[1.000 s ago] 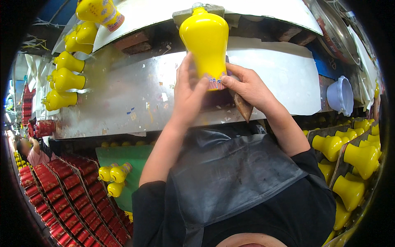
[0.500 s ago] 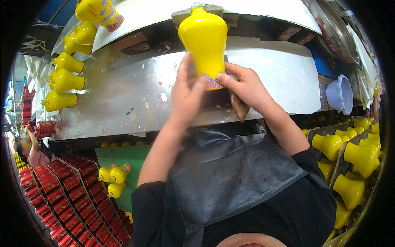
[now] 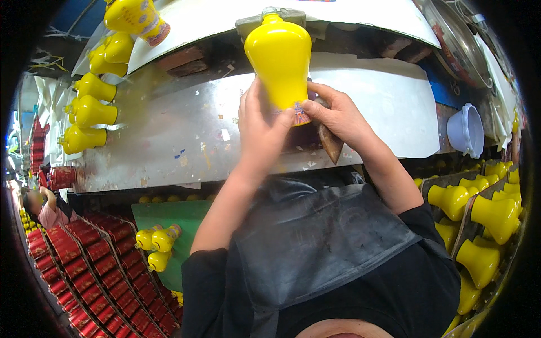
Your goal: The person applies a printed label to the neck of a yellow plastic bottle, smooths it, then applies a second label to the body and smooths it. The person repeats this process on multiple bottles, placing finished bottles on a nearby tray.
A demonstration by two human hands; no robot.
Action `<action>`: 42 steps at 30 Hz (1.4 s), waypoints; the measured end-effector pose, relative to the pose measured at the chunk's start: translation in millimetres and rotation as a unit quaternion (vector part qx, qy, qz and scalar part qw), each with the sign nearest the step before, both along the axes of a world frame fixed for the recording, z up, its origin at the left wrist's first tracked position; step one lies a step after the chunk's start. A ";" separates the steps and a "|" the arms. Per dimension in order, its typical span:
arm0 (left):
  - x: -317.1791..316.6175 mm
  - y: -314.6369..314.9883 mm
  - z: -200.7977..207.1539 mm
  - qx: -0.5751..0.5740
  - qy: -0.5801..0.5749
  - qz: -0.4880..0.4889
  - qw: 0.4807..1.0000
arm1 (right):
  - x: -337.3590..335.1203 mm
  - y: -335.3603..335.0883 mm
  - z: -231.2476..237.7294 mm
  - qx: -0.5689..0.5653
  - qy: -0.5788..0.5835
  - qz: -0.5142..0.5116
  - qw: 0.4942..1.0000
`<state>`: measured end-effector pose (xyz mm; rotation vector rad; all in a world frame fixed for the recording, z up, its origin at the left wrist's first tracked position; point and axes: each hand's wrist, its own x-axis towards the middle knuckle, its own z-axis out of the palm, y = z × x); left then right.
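I'm watching a workshop from afar: a worn metal bench (image 3: pixel 163 132) littered with scraps (image 3: pixel 225 135), yellow bottles (image 3: pixel 495 218) racked in quantity, rows of red cylinders (image 3: pixel 66 243), a black apron (image 3: pixel 332 225), and a co-worker (image 3: pixel 51 215) at far left.

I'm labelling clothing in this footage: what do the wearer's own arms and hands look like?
The left hand and right hand are ungloved, and no watch or bracelet shows. The forearms are bare; short black sleeves end near the elbows, beside a shiny black apron.
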<state>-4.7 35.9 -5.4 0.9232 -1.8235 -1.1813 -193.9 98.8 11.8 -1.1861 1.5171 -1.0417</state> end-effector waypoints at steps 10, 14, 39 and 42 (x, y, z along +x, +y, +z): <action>2.5 2.3 -16.0 -0.077 -0.019 0.001 0.997 | -4.9 2.0 -2.1 0.008 -0.041 0.026 0.999; 0.9 6.2 -16.9 -0.129 -0.062 0.009 0.990 | -1.2 1.6 -7.1 -0.016 -0.012 0.024 1.000; 3.7 4.2 -22.5 0.048 0.103 -0.040 0.993 | -1.9 10.1 31.5 -0.233 0.234 -0.004 0.944; 6.5 2.4 -21.2 0.058 0.107 -0.057 0.991 | 5.5 6.6 31.5 -0.280 0.313 -0.055 0.906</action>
